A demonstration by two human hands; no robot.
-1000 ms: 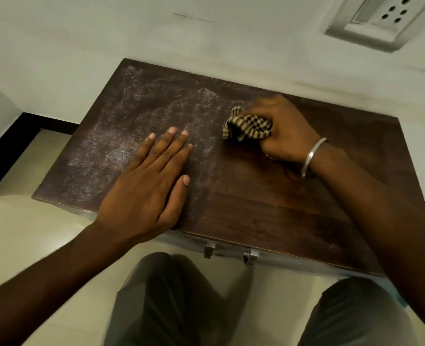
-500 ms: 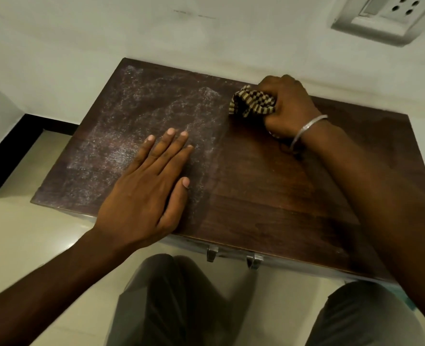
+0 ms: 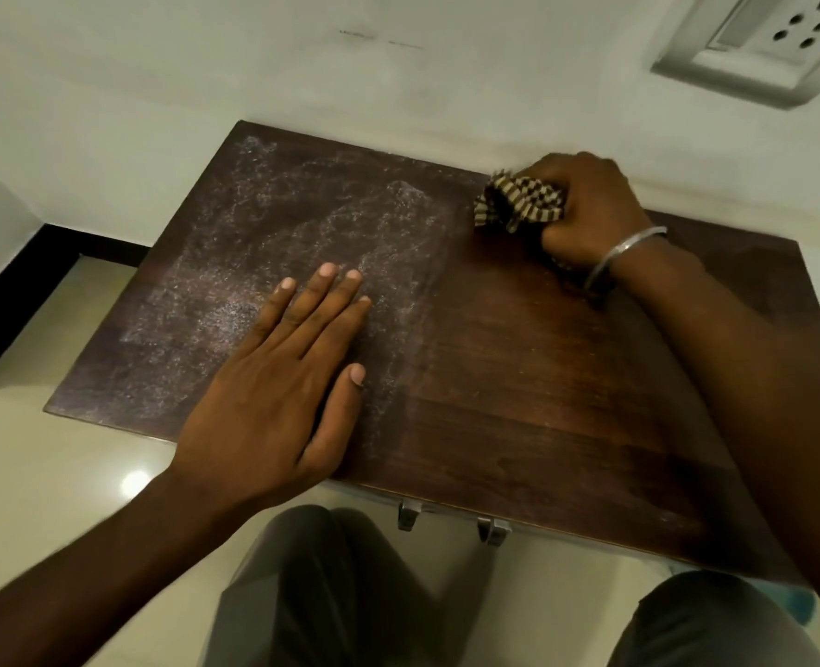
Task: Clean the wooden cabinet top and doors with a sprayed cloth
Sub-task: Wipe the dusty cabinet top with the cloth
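Since a second ago, the right hand [image 3: 586, 209] has carried the cloth [image 3: 519, 204] from mid-top to the far edge of the cabinet top [image 3: 519, 377], beside the wall [image 3: 254, 65].
Its fingers grip the striped cloth in a bunch, the loose end pointing left. The left hand [image 3: 278, 392] lies flat and open near the front edge, fingers pointing away. The dark wooden top runs long from left to right: its left half is hazed with whitish streaks, its right half looks dark and clean. Two metal handles [image 3: 408, 515] show under the near edge. A pale floor [image 3: 37, 474] lies left, and a socket plate [image 3: 759, 45] sits on the wall at far right.
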